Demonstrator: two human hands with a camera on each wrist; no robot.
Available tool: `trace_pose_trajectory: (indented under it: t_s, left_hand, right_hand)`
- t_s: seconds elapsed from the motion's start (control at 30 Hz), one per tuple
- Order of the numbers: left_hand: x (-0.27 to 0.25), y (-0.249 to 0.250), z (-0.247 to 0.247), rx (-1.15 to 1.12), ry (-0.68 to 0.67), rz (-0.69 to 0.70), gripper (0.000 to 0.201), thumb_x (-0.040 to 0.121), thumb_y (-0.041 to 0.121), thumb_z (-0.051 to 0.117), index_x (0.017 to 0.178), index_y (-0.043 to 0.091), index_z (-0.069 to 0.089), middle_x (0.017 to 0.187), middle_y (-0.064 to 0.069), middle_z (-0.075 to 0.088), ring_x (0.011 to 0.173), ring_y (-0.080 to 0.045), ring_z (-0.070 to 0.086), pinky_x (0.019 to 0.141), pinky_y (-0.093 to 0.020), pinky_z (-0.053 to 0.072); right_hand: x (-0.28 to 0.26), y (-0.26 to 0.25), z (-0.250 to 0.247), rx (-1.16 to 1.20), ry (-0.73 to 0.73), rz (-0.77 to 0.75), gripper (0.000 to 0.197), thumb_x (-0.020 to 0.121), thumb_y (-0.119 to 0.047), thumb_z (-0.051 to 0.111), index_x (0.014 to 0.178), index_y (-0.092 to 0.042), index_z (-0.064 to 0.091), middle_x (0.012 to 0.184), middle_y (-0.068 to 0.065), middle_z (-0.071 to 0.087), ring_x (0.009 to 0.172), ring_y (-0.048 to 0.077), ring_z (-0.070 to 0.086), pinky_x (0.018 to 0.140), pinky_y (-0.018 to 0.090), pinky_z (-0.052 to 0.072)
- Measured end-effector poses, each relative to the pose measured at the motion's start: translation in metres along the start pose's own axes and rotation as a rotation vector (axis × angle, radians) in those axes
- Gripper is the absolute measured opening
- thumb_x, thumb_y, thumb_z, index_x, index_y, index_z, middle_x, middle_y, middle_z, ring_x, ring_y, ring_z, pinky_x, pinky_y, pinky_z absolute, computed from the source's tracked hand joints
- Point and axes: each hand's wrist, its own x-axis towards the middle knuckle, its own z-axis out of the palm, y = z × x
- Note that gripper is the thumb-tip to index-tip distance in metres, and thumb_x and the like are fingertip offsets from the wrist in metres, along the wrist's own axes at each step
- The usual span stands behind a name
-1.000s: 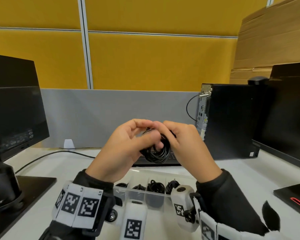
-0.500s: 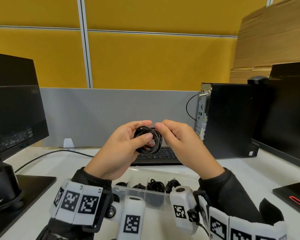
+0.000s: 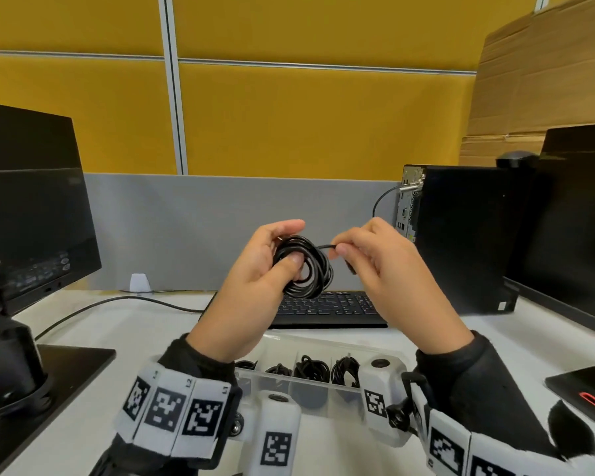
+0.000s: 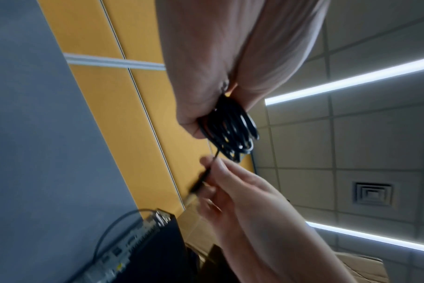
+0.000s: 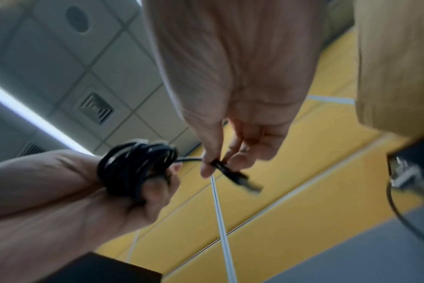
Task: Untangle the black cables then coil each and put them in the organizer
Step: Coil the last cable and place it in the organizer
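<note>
My left hand (image 3: 275, 259) holds a black cable coil (image 3: 304, 267) above the keyboard, thumb pressed into the coil's middle and fingers curled behind it. In the left wrist view the coil (image 4: 230, 130) hangs from that hand. My right hand (image 3: 344, 247) pinches the cable's loose end just right of the coil. The right wrist view shows the coil (image 5: 133, 164) and the plug end (image 5: 232, 176) sticking out below my right fingers. A clear plastic organizer (image 3: 323, 341) lies on the desk below my hands, with several coiled black cables (image 3: 311, 369) in its compartments.
A black keyboard (image 3: 327, 305) lies behind the organizer. A monitor (image 3: 31, 214) stands at the left with a cable running across the white desk (image 3: 83, 310). A black computer case (image 3: 461, 235) stands at the right. A dark tablet-like item (image 3: 588, 386) lies at the right edge.
My hands have risen and drawn slightly apart. The right hand let go of the coil body and now pulls the loose end out to the right.
</note>
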Motion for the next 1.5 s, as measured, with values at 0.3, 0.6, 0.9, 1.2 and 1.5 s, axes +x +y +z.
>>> trace_pose_trajectory:
  t_s: [0.3, 0.6, 0.9, 1.2, 1.5]
  left_hand:
    - [-0.001, -0.003, 0.011, -0.023, 0.018, -0.017, 0.034, 0.097, 0.002, 0.036, 0.115, 0.027, 0.052, 0.093, 0.009, 0.058, 0.092, -0.005, 0.056, 0.095, -0.03, 0.046]
    - [0.0, -0.009, 0.007, 0.243, 0.036, -0.06, 0.032, 0.1, 0.01, 0.031, 0.12, 0.031, 0.045, 0.11, 0.009, 0.057, 0.092, 0.009, 0.054, 0.075, -0.001, 0.041]
    - [0.004, -0.018, 0.003, 0.155, 0.095, -0.097, 0.026, 0.099, 0.011, 0.037, 0.111, 0.024, 0.056, 0.114, 0.001, 0.064, 0.109, -0.009, 0.058, 0.093, -0.022, 0.046]
    - [0.008, -0.016, -0.005, -0.19, -0.018, -0.131, 0.028, 0.097, 0.003, 0.036, 0.116, 0.004, 0.056, 0.108, -0.007, 0.068, 0.1, -0.014, 0.063, 0.078, -0.023, 0.052]
    - [0.007, -0.016, -0.012, 0.091, 0.049, -0.028, 0.024, 0.095, 0.002, 0.043, 0.112, 0.014, 0.057, 0.103, -0.002, 0.065, 0.101, -0.015, 0.061, 0.083, -0.025, 0.049]
  right_hand:
    - [0.004, -0.012, 0.009, 0.91, -0.026, 0.337, 0.022, 0.097, -0.006, 0.044, 0.105, 0.001, 0.063, 0.09, 0.012, 0.068, 0.08, 0.018, 0.065, 0.072, 0.022, 0.055]
    - [0.004, -0.006, 0.014, 1.17, -0.091, 0.482, 0.024, 0.097, -0.004, 0.043, 0.109, 0.007, 0.06, 0.083, 0.009, 0.068, 0.072, 0.01, 0.065, 0.065, 0.018, 0.053]
    - [0.007, -0.005, 0.02, 1.507, -0.115, 0.686, 0.029, 0.096, -0.006, 0.044, 0.116, 0.011, 0.056, 0.095, 0.016, 0.064, 0.081, 0.018, 0.065, 0.076, 0.027, 0.058]
    - [0.006, -0.011, 0.023, 1.638, -0.151, 0.686, 0.027, 0.094, -0.004, 0.046, 0.115, 0.008, 0.058, 0.094, 0.014, 0.067, 0.083, 0.018, 0.066, 0.083, 0.029, 0.055]
    - [0.002, -0.018, 0.024, 1.33, -0.242, 0.58, 0.014, 0.09, -0.012, 0.055, 0.099, -0.009, 0.064, 0.083, 0.001, 0.066, 0.079, 0.011, 0.059, 0.069, 0.023, 0.041]
